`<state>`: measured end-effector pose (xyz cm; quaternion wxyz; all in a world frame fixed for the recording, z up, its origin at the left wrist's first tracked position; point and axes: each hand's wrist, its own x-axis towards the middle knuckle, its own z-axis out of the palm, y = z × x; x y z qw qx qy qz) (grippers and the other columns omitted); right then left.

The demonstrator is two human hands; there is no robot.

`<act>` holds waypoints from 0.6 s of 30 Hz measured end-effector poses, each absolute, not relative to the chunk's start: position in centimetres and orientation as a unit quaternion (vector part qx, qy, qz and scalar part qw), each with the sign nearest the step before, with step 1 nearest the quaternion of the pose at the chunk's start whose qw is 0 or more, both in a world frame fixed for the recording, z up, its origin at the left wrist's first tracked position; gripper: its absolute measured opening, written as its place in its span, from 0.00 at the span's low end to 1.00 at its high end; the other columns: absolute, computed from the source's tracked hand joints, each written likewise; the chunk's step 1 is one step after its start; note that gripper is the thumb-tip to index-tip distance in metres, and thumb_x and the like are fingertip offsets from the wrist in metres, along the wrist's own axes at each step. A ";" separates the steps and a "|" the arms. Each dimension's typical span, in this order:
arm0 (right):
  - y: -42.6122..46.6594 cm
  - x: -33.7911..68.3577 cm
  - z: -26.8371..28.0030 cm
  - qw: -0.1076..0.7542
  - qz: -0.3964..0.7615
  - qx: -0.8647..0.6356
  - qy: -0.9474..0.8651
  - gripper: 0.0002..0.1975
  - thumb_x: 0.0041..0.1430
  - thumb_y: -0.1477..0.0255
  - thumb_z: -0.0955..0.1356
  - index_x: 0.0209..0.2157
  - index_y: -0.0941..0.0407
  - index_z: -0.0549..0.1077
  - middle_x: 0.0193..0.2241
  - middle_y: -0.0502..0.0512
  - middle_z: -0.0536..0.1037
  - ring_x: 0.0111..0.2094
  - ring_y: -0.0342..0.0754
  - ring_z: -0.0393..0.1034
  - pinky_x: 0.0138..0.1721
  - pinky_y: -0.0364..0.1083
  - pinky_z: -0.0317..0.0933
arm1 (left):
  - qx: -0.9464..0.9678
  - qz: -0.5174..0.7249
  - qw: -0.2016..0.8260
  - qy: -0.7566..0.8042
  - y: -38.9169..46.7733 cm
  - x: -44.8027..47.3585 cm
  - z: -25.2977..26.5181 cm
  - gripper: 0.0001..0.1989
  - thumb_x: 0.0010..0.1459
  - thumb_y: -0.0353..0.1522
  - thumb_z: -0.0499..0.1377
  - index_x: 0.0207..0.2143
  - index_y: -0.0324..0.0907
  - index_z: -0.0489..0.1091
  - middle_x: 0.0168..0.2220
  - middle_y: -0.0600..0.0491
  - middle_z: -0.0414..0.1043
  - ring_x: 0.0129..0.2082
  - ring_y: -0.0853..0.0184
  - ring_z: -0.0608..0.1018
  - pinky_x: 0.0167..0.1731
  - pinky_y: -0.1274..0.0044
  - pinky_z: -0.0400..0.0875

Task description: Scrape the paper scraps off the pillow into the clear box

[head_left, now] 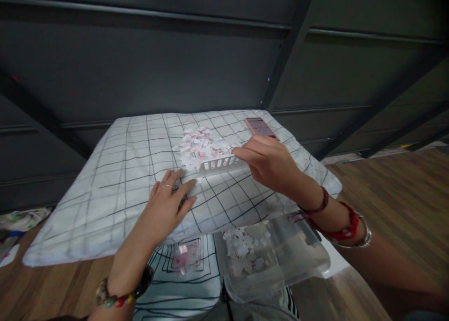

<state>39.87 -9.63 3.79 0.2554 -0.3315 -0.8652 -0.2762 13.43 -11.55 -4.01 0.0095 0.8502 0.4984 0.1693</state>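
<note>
A loose heap of small white and pink paper scraps [201, 146] lies on a white checked cloth [126, 171]. My right hand [268, 164] grips the right end of a white slotted plastic basket [220, 167], its fingers closed around the rim. The basket stands against the near side of the heap, and its inside is mostly hidden from me. Left of it, my left hand [168, 204] hovers on or just over the cloth with fingers apart and nothing in them. Its thumb and forefinger point toward the basket's left end.
A phone [258, 126] lies behind my right hand. Below the table's front edge, a clear plastic box [301, 255] holds more paper scraps. Beside it, a striped cushioned surface [206, 279] carries a small clear pink-tinted packet [185, 258]. A dark panelled wall [157, 68] rises behind the table.
</note>
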 end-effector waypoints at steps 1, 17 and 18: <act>-9.6 39.8 3.8 0.256 -0.281 -0.335 -0.862 0.15 0.52 0.85 0.59 0.36 0.59 0.73 0.23 0.52 0.70 0.29 0.46 0.57 0.30 0.45 0.50 | 0.851 0.164 0.013 0.499 -11.6 13.5 -3.9 0.21 0.62 0.43 0.46 0.52 0.45 0.68 0.62 0.43 0.55 0.63 0.43 0.54 0.54 0.48 0.58; -9.1 39.4 4.8 0.233 -0.300 -0.293 -0.877 0.15 0.54 0.85 0.58 0.33 0.56 0.72 0.23 0.50 0.69 0.28 0.45 0.56 0.29 0.45 0.48 | 0.843 0.172 0.023 0.510 -11.7 13.6 -4.1 0.20 0.62 0.42 0.47 0.51 0.49 0.70 0.62 0.46 0.55 0.62 0.42 0.55 0.53 0.47 0.59; -9.1 39.4 4.7 0.235 -0.308 -0.290 -0.875 0.15 0.54 0.85 0.57 0.32 0.56 0.72 0.22 0.50 0.69 0.28 0.45 0.56 0.29 0.45 0.48 | 0.843 0.172 0.024 0.509 -11.7 13.6 -4.1 0.20 0.62 0.42 0.46 0.51 0.49 0.70 0.62 0.45 0.55 0.62 0.41 0.55 0.53 0.46 0.58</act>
